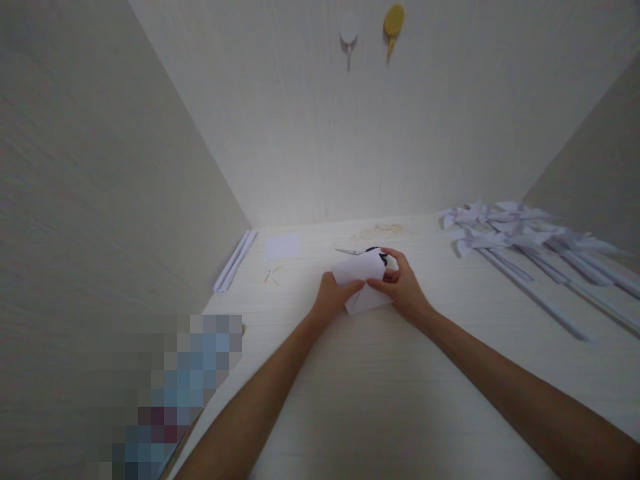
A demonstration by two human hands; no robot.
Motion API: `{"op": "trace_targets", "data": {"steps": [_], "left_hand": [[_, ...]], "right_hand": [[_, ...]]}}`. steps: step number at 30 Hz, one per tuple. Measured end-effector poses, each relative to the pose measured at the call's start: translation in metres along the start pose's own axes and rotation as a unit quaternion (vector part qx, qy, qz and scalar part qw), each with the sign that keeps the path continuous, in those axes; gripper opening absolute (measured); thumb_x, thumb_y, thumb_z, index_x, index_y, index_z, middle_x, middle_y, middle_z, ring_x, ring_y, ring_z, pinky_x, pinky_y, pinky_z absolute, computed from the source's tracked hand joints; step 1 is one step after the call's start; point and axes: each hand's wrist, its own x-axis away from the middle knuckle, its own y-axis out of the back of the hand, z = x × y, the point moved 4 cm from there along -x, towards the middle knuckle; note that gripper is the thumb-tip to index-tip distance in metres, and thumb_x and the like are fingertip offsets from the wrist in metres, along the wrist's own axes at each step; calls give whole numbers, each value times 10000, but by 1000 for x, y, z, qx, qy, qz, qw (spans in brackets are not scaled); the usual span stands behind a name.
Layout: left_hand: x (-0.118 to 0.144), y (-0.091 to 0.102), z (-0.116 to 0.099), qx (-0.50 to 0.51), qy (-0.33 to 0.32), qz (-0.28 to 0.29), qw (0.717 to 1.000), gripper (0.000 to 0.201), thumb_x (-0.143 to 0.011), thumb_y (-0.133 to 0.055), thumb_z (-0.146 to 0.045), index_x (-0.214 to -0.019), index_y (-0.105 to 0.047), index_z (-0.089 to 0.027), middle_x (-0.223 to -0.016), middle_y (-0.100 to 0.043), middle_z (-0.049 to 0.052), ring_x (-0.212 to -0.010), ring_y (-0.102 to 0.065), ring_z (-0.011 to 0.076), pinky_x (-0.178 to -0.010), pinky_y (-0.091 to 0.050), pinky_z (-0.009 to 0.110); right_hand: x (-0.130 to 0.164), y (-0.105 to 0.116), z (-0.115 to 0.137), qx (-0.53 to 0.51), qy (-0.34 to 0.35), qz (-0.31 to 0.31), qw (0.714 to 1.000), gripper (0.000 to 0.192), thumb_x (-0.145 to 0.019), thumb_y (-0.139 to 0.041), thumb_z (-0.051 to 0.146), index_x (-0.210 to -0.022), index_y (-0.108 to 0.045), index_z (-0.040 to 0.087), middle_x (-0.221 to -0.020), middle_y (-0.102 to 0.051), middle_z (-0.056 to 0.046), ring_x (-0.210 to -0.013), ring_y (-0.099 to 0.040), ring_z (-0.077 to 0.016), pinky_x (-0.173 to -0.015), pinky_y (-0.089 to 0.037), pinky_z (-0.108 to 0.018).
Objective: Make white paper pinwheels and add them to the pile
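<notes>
Both hands meet over a white sheet of paper (361, 277) on the pale tabletop (380, 400). My left hand (333, 297) pinches the paper's left edge, with the sheet curled up over its fingers. My right hand (403, 283) grips the paper's right side, fingers curled on top. Just behind the paper lie scissors (361, 251) with dark handles, their blades pointing left; the handles are partly hidden by the paper and my right fingers.
Several white paper pinwheels on long sticks (520, 247) lie at the right. White paper strips (235, 261) rest along the left wall, beside a small white square sheet (283, 247). Two hooks (370, 33) hang on the back wall. A blurred patch (170, 393) sits lower left.
</notes>
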Motion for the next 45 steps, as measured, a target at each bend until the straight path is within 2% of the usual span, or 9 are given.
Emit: {"op": "trace_targets", "data": {"steps": [3, 8, 11, 17, 25, 29, 33, 39, 45], "left_hand": [[-3, 4, 0, 12, 15, 15, 1000, 304, -513, -689, -219, -779, -643, -79, -755, -662, 88, -667, -591, 183, -612, -459, 287], [-7, 6, -1, 97, 41, 99, 990, 272, -524, -665, -208, -770, -629, -99, -695, -639, 51, -577, -560, 128, -555, -429, 238], [-7, 5, -2, 55, 26, 125, 990, 286, -505, -667, -176, -779, -629, -105, -726, -634, 47, -604, -558, 128, -563, -426, 233], [-6, 3, -2, -73, -18, 107, 991, 286, -489, -673, -188, -758, -632, -98, -701, -611, 35, -618, -539, 139, -533, -410, 227], [-6, 2, 1, -67, -3, 107, 992, 294, -498, -674, -224, -758, -631, -94, -690, -616, 37, -602, -547, 145, -533, -417, 239], [-6, 2, 2, -42, 21, 93, 995, 290, -473, -685, -195, -742, -631, -99, -669, -616, 30, -588, -545, 140, -522, -412, 232], [-7, 6, 2, 3, 32, 43, 999, 297, -458, -692, -195, -733, -626, -103, -646, -610, 19, -564, -533, 128, -510, -402, 228], [-10, 13, 7, 135, 60, -51, 988, 317, -454, -694, -192, -748, -614, -102, -663, -627, 42, -555, -547, 133, -549, -424, 260], [-11, 15, 7, 220, 67, -73, 970, 310, -468, -687, -189, -755, -609, -99, -667, -631, 49, -553, -551, 128, -551, -423, 255]], "right_hand": [[-3, 2, -2, -5, -17, 19, 1000, 719, -527, -683, 190, -1115, -274, 254, -668, -625, 23, -592, -629, -177, -565, -513, -326], [-3, 0, 3, 48, -54, 68, 995, 741, -525, -677, 172, -1142, -270, 236, -622, -627, 30, -506, -605, -153, -459, -473, -256], [-1, -3, 6, 79, -63, 96, 990, 731, -524, -666, 157, -1138, -274, 216, -573, -609, 48, -479, -595, -143, -434, -451, -225], [0, -4, 7, 84, -65, 104, 989, 688, -527, -654, 150, -1101, -282, 221, -593, -615, 48, -487, -600, -141, -457, -461, -244], [-2, -1, 5, 91, -48, 87, 991, 661, -487, -684, 147, -1041, -337, 244, -804, -590, 2, -590, -607, -140, -502, -483, -261], [-2, 0, 5, 93, -35, 82, 992, 645, -485, -700, 175, -1030, -365, 253, -813, -555, 16, -568, -576, -110, -498, -475, -248], [-5, 4, 6, 52, 2, 45, 998, 627, -493, -714, 219, -1031, -394, 257, -773, -543, 33, -607, -557, -100, -566, -471, -253], [-7, 14, 10, -3, 76, -25, 997, 285, -599, -646, 271, -807, -456, 231, -998, -554, -24, -794, -564, -127, -729, -447, -310], [-6, 14, 10, 66, 134, 22, 988, 168, -579, -635, 171, -721, -555, 211, -1107, -511, -41, -993, -512, -171, -783, -428, -300]]}}
